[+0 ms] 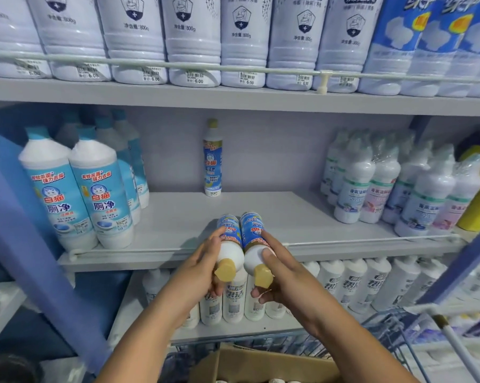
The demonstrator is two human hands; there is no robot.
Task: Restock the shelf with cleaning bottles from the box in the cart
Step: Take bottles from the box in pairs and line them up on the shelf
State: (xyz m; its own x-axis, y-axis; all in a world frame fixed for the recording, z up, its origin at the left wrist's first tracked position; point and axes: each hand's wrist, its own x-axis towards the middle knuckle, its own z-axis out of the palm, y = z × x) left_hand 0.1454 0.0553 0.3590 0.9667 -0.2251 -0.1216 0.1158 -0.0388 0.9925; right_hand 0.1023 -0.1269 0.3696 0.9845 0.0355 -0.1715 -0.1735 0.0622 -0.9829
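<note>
Your box (263, 364) sits lowest in view, under your arms. Your left hand (205, 268) grasps one bottle (229, 239), your right hand (281, 275) another (254, 239); both lie side by side, bases over the shelf (261, 211) edge. A lone bottle (213, 161) stands upright at the shelf's back.

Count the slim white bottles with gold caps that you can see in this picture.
3. One slim white gold-capped bottle stands upright at the back of the middle shelf; the left hand holds another; the right hand holds the third. More may sit hidden in the cardboard box.
</note>
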